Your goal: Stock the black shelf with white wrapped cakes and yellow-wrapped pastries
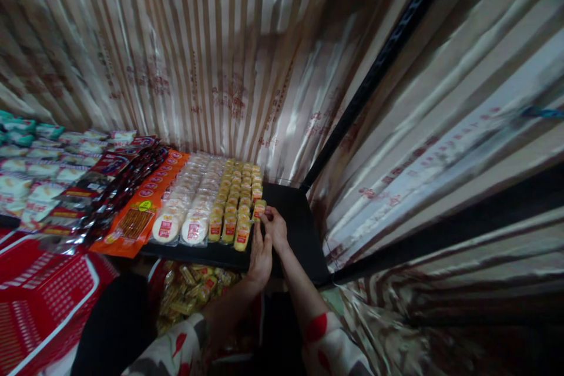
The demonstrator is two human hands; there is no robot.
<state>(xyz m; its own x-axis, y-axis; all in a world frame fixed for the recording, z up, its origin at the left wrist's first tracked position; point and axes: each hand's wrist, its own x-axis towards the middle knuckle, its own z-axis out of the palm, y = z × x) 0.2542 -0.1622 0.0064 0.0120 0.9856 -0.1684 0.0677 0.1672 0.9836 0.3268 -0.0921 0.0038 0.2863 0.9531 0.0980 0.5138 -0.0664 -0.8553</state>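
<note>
My right hand pinches a small yellow wrapped snack cake with a red label at the front of the rightmost row. Beside it, my left hand is held edge-on with its fingers stretched forward, the tips just below that cake. Whether they touch it I cannot tell. To their left, rows of similar yellow packets stand lined up on a black shelf. Farther left come two rows of round white wrapped crackers with red labels.
An orange snack bag, dark shiny packets and white packets fill the shelf's left part. Below are a red basket and a container of loose yellow packets. A black post and striped sheeting bound the shelf.
</note>
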